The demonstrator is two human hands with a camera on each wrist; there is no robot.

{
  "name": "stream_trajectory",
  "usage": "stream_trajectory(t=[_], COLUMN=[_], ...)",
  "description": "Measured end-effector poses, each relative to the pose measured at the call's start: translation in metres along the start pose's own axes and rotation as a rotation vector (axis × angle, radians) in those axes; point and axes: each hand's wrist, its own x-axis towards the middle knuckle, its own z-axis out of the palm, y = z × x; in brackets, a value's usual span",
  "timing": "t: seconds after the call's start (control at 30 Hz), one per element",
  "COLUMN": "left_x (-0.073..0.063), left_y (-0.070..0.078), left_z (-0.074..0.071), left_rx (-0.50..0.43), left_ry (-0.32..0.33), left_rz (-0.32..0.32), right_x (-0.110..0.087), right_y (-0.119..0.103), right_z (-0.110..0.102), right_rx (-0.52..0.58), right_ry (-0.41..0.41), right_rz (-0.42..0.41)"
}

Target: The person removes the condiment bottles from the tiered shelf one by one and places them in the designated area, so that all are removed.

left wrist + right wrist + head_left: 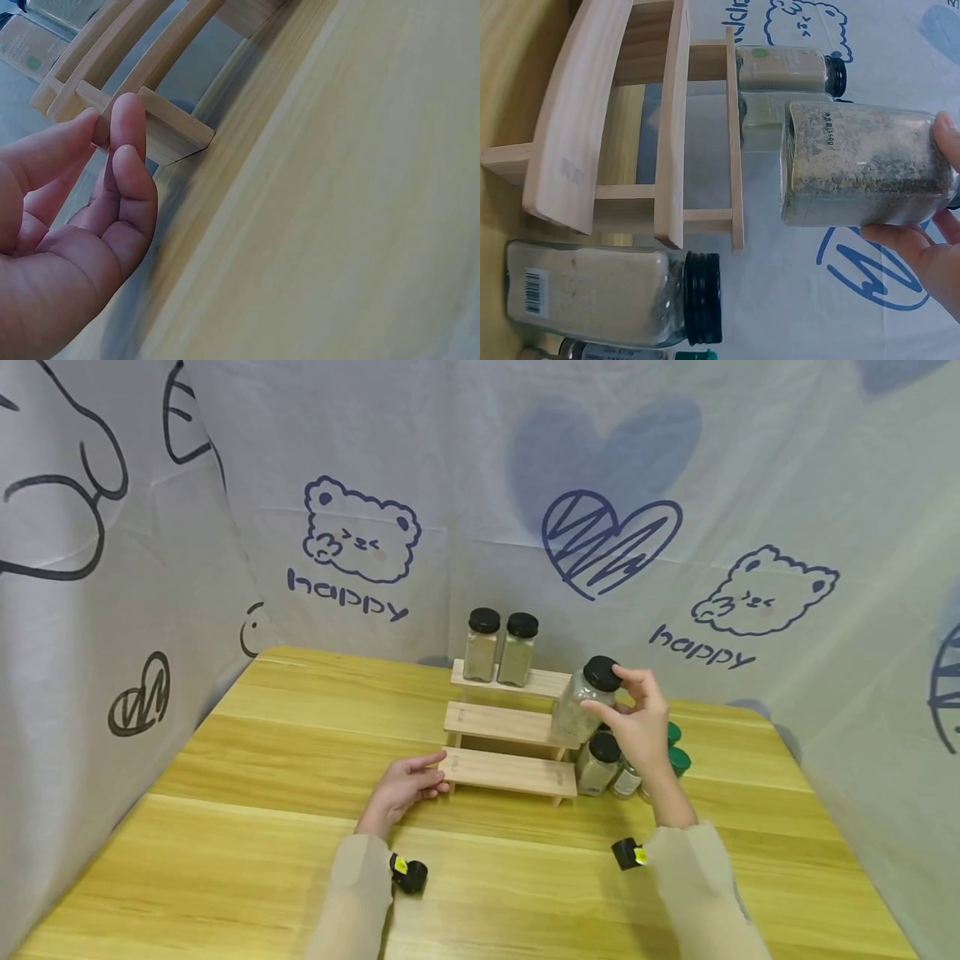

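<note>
A tilted, black-lidded jar (573,714) hangs at two o'clock from the centre of the wooden rack (495,723), pinched near its lid by the right of the two hands (641,727). The left hand (405,789), at eight o'clock, grips the lowest step's end. Two upright jars (480,656) top the rack at twelve. At four, a squat jar (597,770) stands on the yellow-grained bench (262,760) near green-lidded containers (678,762), perhaps two, partly hidden. Pale cloth (480,485) printed with hearts and bears hangs from ten to two.

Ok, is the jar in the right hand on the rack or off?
Off: the fingers hold the jar, and the right wrist view shows a gap between its base and the rack.
</note>
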Motion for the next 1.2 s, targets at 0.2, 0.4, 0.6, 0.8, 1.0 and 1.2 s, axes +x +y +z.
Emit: stream_trajectory(t=[0.2, 0.4, 0.6, 0.8, 1.0, 1.2], left_x=[0.000, 0.000, 0.002, 0.003, 0.003, 0.001], left_y=[0.000, 0.000, -0.001, -0.002, -0.002, -0.001], left_z=[0.000, 0.000, 0.001, 0.000, 0.000, 0.001], left_rx=[-0.004, -0.001, 0.000, 0.002, 0.007, 0.009], left_ry=[-0.001, -0.002, 0.005, 0.011, 0.012, 0.011], left_rz=[0.000, 0.002, -0.001, 0.002, 0.002, 0.001], right_x=[-0.014, -0.028, -0.040, -0.054, -0.069, -0.079], right_y=[0.000, -0.001, -0.011, -0.006, 0.006, 0.009], right_z=[-0.006, -0.011, -0.015, -0.021, -0.030, -0.038], right_rx=[0.011, 0.047, 0.064, 0.122, 0.138, 0.109], right_ry=[-0.008, -0.027, -0.023, -0.020, -0.022, -0.016], right_rz=[0.006, 0.033, 0.019, 0.019, 0.035, 0.045])
